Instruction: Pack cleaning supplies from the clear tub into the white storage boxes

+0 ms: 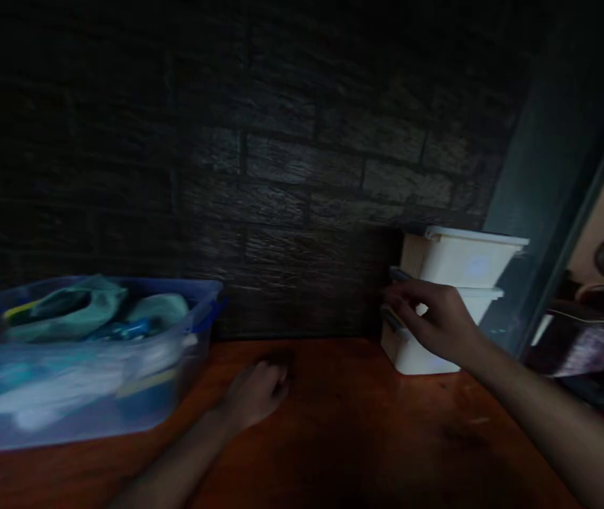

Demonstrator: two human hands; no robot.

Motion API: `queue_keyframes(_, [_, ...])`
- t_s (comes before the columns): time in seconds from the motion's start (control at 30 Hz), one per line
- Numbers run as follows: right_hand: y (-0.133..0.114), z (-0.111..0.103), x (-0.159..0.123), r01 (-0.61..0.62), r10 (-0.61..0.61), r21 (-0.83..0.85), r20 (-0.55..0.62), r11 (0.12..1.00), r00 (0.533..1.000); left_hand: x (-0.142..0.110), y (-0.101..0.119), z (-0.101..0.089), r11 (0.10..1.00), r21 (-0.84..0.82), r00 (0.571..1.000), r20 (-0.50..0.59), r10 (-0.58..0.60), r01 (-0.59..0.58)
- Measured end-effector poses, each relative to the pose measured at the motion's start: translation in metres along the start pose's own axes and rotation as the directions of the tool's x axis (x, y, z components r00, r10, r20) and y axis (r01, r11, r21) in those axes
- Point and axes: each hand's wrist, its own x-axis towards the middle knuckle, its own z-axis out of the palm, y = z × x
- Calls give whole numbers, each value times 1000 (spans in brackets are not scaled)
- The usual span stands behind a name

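My right hand [434, 318] is raised in front of two stacked white plastic boxes. Its thumb and fingers are pinched together at the stack's left side. A narrow dark piece [399, 274] shows by the fingertips; whether it is held or part of a box, I cannot make out. The upper box [474, 260] rests on the lower box [424, 359], which my right hand partly covers. On the brown tabletop [334, 417], my left hand [259, 392] lies low with fingers curled in, slightly blurred, and no object shows in it.
At the left stands a clear plastic bin [68, 417] with a blue rim, holding pale green items [68, 311] and other things. A dark brick wall [291, 162] closes off the back. Right of the boxes rises a grey-green post [540, 184], with blurred clutter beyond it.
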Motion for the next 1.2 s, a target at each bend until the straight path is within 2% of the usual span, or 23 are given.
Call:
queue_keyframes(0.17, [10, -63, -4, -4, -26, -180, -167, 984, 986, 5, -6, 4, 1000, 17, 1000, 9, -11, 11])
queue_keyframes(0.23, [24, -91, -1, -34, -49, -288, -275, 957, 960, 7, -8, 8, 999, 10, 999, 25, -38, 37])
queue_keyframes(0.33, [57, -134, 9, -142, -32, -416, -386, 898, 922, 10, -11, 17, 996, 21, 995, 43, -86, 85])
queue_keyframes(0.43, [95, -166, 18, -241, 52, -463, -384, 853, 922, 12, -10, 24, 992, 62, 993, 45, -113, 110])
queue_keyframes(0.5, [117, -178, 21, -257, 111, -523, -295, 813, 949, 12, -8, 25, 989, 87, 991, 50, -124, 119])
queue_keyframes(0.6, [140, -185, 24, -186, 127, -556, -144, 810, 981, 11, -2, 21, 987, 94, 988, 66, -139, 133])
queue_keyframes(0.73, [156, -185, 28, -103, 119, -578, -10, 810, 993, 8, 5, 14, 982, 102, 984, 62, -167, 160])
queue_keyframes(0.93, [166, -182, 34, -74, 134, -618, 51, 783, 990, 4, 12, 8, 978, 139, 985, 56, -166, 157])
queue_keyframes(1.2, [166, -181, 40, -63, 172, -671, 97, 739, 980, 0, 17, 6, 974, 145, 983, 27, -181, 175])
